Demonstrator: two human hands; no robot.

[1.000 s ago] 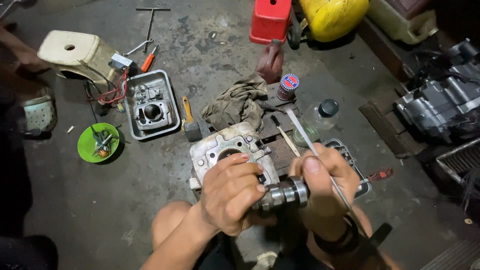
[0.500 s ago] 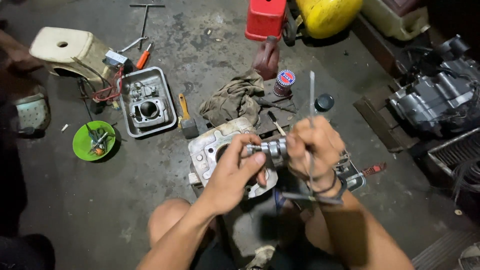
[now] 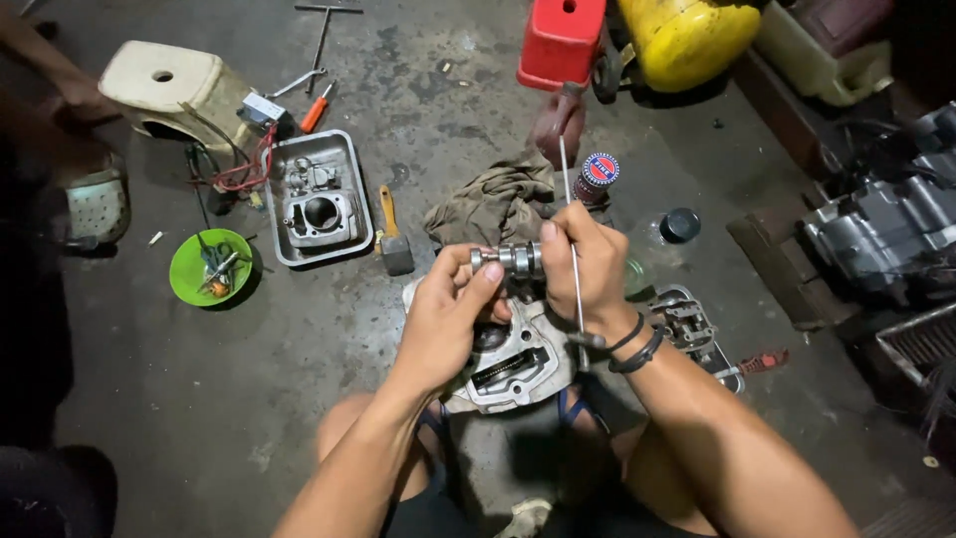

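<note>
Both hands hold a short metal camshaft [image 3: 508,259] up over the floor. My left hand [image 3: 448,319] pinches its left end with the fingertips. My right hand [image 3: 588,264] grips its right end and also carries a thin long metal rod [image 3: 570,209] that stands nearly upright. Below the hands an aluminium cylinder head [image 3: 513,364] lies on the concrete between my knees, partly hidden by my wrists.
A grey tray [image 3: 354,224] with an engine cylinder, a green bowl [image 3: 189,264] of small parts, a hammer [image 3: 391,239], a rag [image 3: 488,204] and a small can [image 3: 597,174] lie ahead. A red stool [image 3: 560,40], yellow tank [image 3: 687,35], engine [image 3: 886,234] and another person's hand [image 3: 85,100] surround the spot.
I have raised the camshaft from low by my lap to above the cylinder head. The rod in my right hand swung from slanted to nearly upright.
</note>
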